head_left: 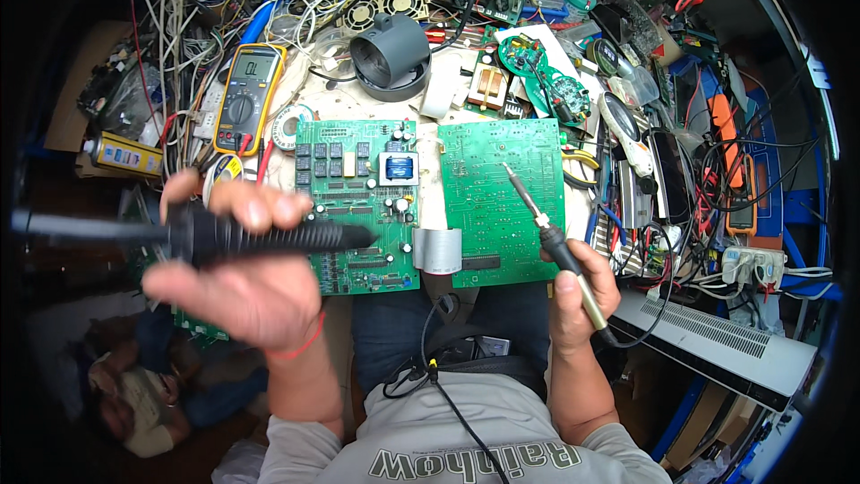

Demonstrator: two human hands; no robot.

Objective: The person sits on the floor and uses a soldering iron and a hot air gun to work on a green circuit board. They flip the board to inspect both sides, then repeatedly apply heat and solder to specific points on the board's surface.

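1. Two hands hold tools: the right hand (580, 291), right of centre, pinches a soldering iron (557, 246) by its handle between thumb and fingers, presumably clear of a hot tip.
2. At left, the blurred left hand (246, 291) has its thumb below and fingers above a black ribbed tool (237, 238); how firmly they press, I cannot tell.
3. Mid-frame, a grey ribbon cable (437, 252) bridges both boards, likely why they lie close.
4. The left board (336, 215) shows black blocks and a blue-wound transformer (399, 169); the right board (502, 197) is mostly flat green, dotted with solder.
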